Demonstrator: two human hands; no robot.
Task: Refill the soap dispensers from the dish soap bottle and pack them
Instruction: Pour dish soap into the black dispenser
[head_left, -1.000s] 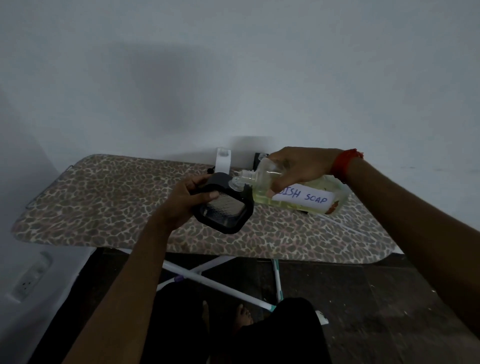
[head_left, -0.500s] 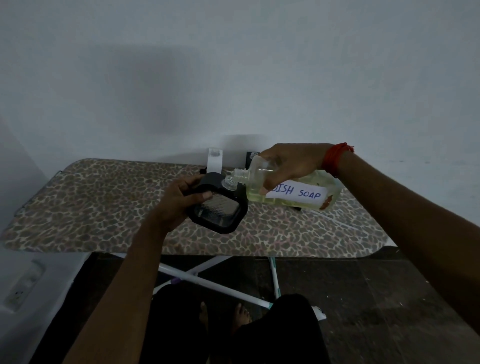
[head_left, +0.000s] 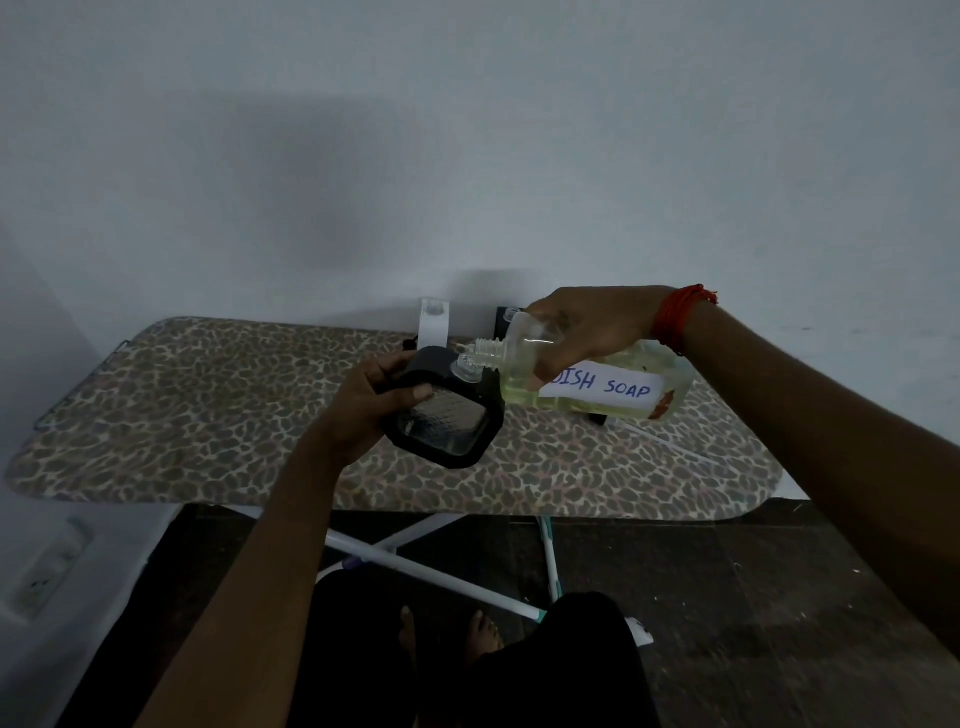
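My left hand (head_left: 382, 397) grips a black-framed clear soap dispenser (head_left: 447, 421), held tilted above the leopard-print board (head_left: 208, 415). My right hand (head_left: 592, 332) holds the clear dish soap bottle (head_left: 597, 387) on its side, its white label reading "DISH SOAP". Yellowish liquid fills the lower part of the bottle. The bottle's threaded open neck (head_left: 483, 348) rests at the dispenser's small top opening (head_left: 465, 371). A red thread band circles my right wrist.
Behind the hands a white dispenser-like piece (head_left: 434, 322) and a dark object (head_left: 504, 319) stand by the wall. The board's white crossed legs (head_left: 415, 561) and my bare feet (head_left: 447, 631) show below on the dark floor. A wall socket (head_left: 47, 571) sits low left.
The bottle's neck has closed in onto the dispenser's opening and tipped slightly further down. Both hands stay in nearly the same place over the board.
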